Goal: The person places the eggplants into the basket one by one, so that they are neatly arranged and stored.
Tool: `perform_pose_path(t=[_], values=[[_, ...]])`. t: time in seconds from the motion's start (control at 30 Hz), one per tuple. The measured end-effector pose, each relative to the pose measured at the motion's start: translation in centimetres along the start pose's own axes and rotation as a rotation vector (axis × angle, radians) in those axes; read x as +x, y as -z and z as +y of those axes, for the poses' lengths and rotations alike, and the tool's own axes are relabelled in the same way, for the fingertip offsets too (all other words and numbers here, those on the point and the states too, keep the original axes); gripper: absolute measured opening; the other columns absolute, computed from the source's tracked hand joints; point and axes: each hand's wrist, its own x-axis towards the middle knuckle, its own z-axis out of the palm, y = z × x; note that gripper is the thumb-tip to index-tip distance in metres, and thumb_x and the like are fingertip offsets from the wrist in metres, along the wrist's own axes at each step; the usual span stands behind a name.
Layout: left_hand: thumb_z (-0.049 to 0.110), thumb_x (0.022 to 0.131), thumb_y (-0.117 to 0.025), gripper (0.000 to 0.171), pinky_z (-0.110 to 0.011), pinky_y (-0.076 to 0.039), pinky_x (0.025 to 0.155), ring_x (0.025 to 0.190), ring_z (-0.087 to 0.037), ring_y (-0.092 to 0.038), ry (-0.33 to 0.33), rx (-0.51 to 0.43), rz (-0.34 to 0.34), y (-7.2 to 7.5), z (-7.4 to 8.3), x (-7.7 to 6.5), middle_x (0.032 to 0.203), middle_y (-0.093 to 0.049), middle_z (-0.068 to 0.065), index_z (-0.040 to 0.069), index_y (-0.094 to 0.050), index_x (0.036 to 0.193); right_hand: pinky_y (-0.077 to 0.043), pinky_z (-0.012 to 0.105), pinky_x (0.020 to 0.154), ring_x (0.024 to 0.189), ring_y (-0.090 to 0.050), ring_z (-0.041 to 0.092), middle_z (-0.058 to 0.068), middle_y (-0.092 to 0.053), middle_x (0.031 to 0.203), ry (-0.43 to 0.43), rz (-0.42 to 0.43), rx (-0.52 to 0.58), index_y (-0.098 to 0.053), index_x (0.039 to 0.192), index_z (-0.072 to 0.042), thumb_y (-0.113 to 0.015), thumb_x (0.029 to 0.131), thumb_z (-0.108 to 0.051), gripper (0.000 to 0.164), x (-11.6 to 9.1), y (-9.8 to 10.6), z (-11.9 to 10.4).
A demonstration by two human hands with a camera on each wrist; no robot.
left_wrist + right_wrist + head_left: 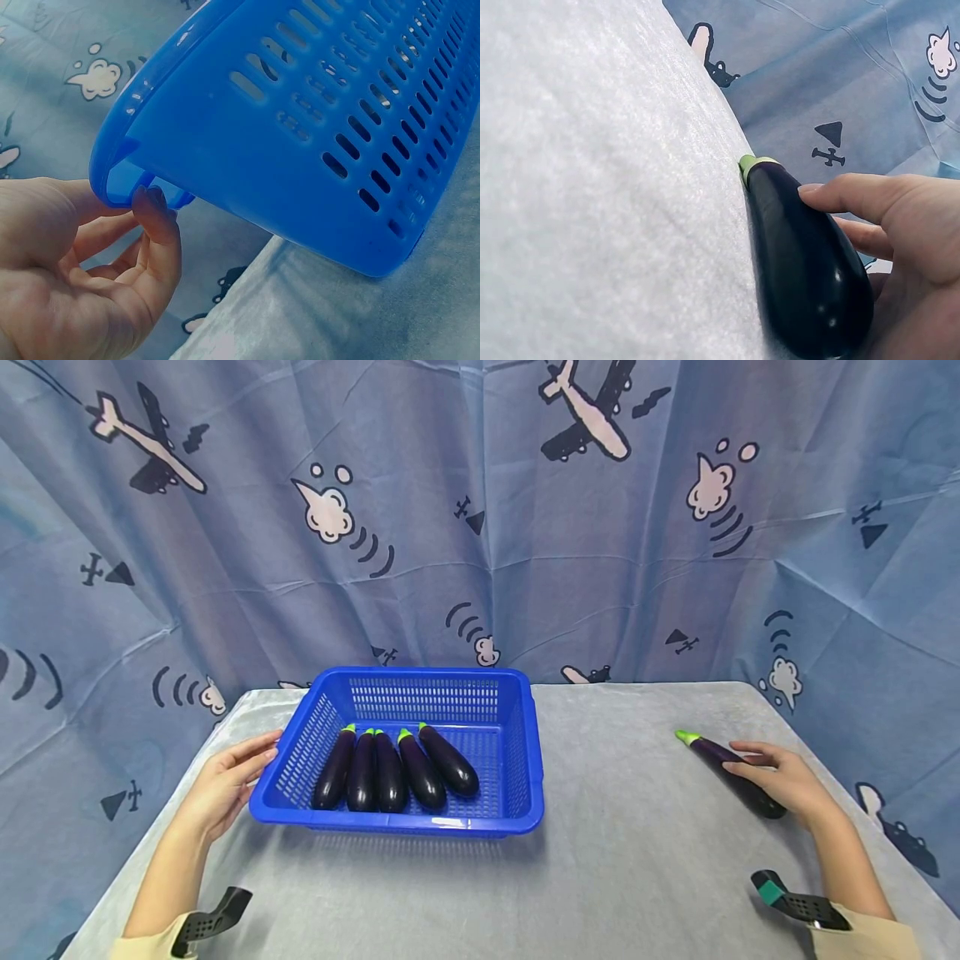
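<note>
A blue plastic basket (525,760) with slotted walls stands on the table, left of centre. Several dark purple eggplants (390,777) with green stem ends lie side by side inside it. My left hand (225,777) is at the basket's left side; in the left wrist view its thumb and forefinger pinch the rim (112,150). Another eggplant (720,760) lies on the table at the right, its green end pointing to the far left. My right hand (787,781) grips this eggplant (802,262) with thumb and fingers on either side. The lower fingers are partly hidden behind it.
A pale grey cloth covers the table (600,860). Behind and at both sides hangs a blue curtain (420,527) printed with planes and clouds. Black straps (213,918) sit on both wrists.
</note>
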Motion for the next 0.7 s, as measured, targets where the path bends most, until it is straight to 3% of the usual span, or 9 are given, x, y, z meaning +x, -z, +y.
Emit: perform_pose_path(t=[0.33, 0.7], values=[[0.01, 0.111, -0.053, 0.036, -0.023, -0.062, 0.08, 0.098, -0.002, -0.071, -0.002, 0.004, 0.004, -0.1, 0.0, 0.0, 0.11, -0.073, 0.02, 0.039, -0.075, 0.109, -0.042, 0.074, 0.102, 0.134, -0.036, 0.066, 0.05, -0.03, 0.15, -0.018, -0.008, 0.018, -0.032, 0.152, 0.018, -0.053, 0.111, -0.03, 0.066, -0.1, 0.1, -0.9], [0.009, 0.111, -0.053, 0.036, -0.023, -0.062, 0.079, 0.099, -0.003, -0.071, -0.012, -0.001, 0.007, 0.0, -0.1, 0.0, 0.11, -0.073, 0.02, 0.038, -0.076, 0.11, -0.053, 0.059, 0.092, 0.129, -0.042, 0.064, 0.05, -0.035, 0.146, -0.004, -0.011, 0.018, -0.034, 0.151, 0.016, -0.054, 0.111, -0.029, 0.064, -0.1, 0.0, -1.6]])
